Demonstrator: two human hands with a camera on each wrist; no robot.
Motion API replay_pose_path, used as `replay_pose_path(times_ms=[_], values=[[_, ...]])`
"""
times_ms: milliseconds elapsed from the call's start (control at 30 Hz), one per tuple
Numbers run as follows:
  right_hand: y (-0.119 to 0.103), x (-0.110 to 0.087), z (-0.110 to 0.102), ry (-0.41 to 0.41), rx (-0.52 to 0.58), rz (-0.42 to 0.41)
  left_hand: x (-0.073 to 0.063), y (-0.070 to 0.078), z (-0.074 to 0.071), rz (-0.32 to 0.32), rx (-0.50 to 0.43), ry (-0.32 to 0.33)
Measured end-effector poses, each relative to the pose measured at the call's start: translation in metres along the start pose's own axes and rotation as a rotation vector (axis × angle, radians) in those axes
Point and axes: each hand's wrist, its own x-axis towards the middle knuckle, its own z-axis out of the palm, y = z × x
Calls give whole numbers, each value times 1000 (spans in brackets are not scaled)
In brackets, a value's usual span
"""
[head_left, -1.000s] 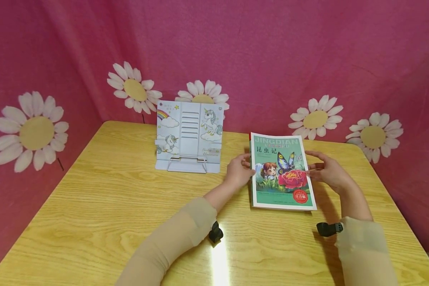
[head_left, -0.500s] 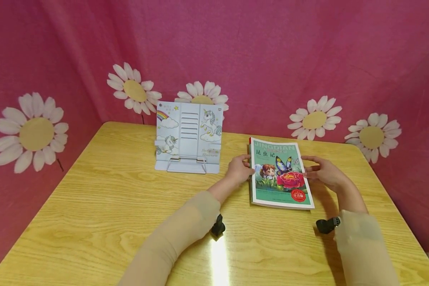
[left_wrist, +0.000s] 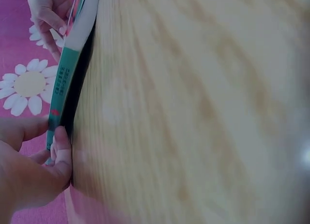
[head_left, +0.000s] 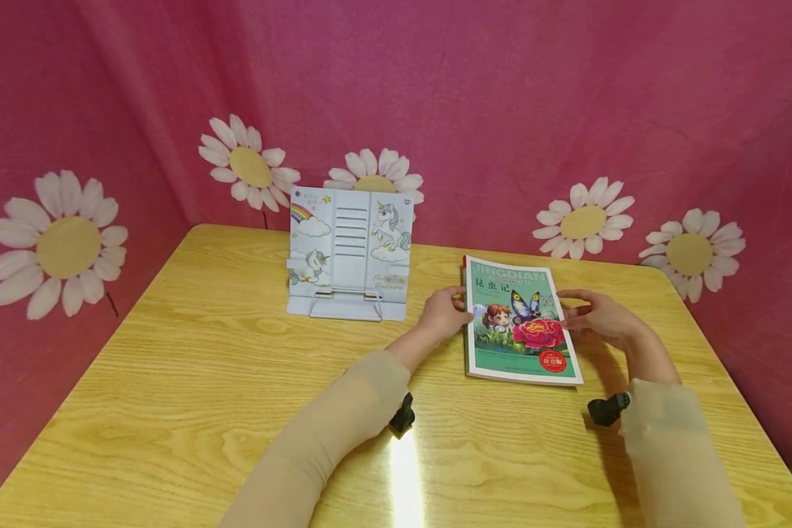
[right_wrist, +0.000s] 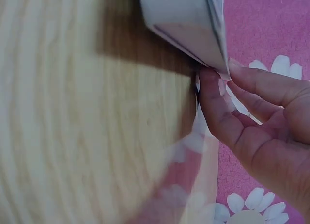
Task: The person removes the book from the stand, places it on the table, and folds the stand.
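A paperback book (head_left: 518, 337) with a green, white-bordered cover lies face up at the right of the table, a butterfly and a red flower pictured on it. Its spine (left_wrist: 62, 90) faces left, and my left hand (head_left: 444, 314) pinches it there, thumb on top and fingers underneath. Across from it, my right hand (head_left: 600, 317) holds the opposite edge between thumb and fingers. In the right wrist view the book's pages (right_wrist: 186, 30) slope up from that hand, with a shadow under them. The fingertips below the book are partly hidden.
A white metal book stand (head_left: 350, 249) with unicorn pictures stands upright left of the book, its wire ledge (head_left: 345, 306) in front. The wooden table (head_left: 191, 411) ends at a pink flowered cloth (head_left: 475, 110) behind and at the sides.
Over the last second the book's far end has come down and toward me, and its right edge has shifted slightly left with my right hand. Both hands keep their hold.
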Motion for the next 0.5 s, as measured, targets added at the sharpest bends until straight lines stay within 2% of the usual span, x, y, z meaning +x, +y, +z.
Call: replay_pose_path(times_ms=[333,500], values=[[-6,4,-2,-27,-59,12,7,-1,-4,17,124,-59],[-11,6,-2,-29,-86,29,9,-2,-4,25,123,-75]])
